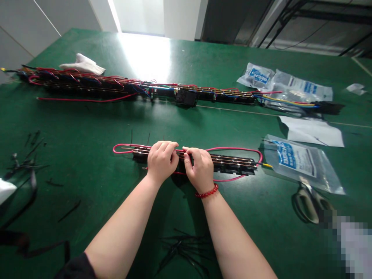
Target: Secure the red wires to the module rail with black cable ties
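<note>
Green worktop (pixel 95 178), glossy, fills most of the view. Nearest: a loose bundle of thin black ties (pixel 178 250) between the forearms. Off right, scissors (pixel 310 199), handles toward the near side; off left, more black strands (pixel 33 168).

Next out, both hands on a slim black strip (pixel 229 162) with brass-coloured rods along it. Strip lies directly under the fingers, long axis left to right across the forearms, right end dipping slightly nearer. Left hand (pixel 162 161) sits left of its middle, right hand (pixel 200 166) about over the middle; more strip shows beyond the right hand than beyond the left. Neither hand clearly nearer; small gap between them.

Fingers of both curled, thumbs bent in toward forefingers, by the red wire (pixel 232 148) on the strip's far side. Whether either thumb pinches the wire: cannot tell, tips hidden. Wire loops past both strip ends. Yellow-tipped lead (pixel 267 166) sticks out right, toward a clear printed bag (pixel 302 159).

Farther: white sheet (pixel 315 131), then a longer wired assembly (pixel 186 96) roughly parallel to the strip. White cloth (pixel 83 64) just behind its left part.
</note>
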The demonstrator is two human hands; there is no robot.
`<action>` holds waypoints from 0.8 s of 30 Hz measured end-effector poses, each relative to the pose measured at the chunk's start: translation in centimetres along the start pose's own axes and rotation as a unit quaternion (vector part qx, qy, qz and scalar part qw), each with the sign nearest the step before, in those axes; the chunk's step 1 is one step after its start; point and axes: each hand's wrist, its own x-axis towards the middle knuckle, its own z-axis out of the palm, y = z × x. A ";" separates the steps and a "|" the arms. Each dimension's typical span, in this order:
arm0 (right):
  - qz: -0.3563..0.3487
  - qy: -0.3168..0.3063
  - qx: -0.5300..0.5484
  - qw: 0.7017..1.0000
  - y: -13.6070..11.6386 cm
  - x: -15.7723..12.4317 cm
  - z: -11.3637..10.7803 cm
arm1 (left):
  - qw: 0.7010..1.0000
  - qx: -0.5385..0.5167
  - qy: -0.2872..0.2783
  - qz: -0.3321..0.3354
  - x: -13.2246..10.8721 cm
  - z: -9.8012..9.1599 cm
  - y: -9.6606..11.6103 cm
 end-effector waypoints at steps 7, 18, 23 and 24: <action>0.010 0.006 0.005 1.000 0.0 0.0 0.0 | 0.999 0.017 -0.038 0.017 0.1 -0.5 0.3; 0.007 0.002 0.000 1.000 0.0 0.0 0.1 | 0.996 0.048 -0.069 0.015 0.3 -0.8 0.4; 0.009 -0.009 -0.010 1.000 0.0 0.0 0.1 | 0.994 0.061 -0.086 0.022 0.4 -0.9 0.4; 0.009 -0.009 -0.012 1.000 0.0 0.0 0.1 | 0.994 0.058 -0.091 0.024 0.4 -1.0 0.4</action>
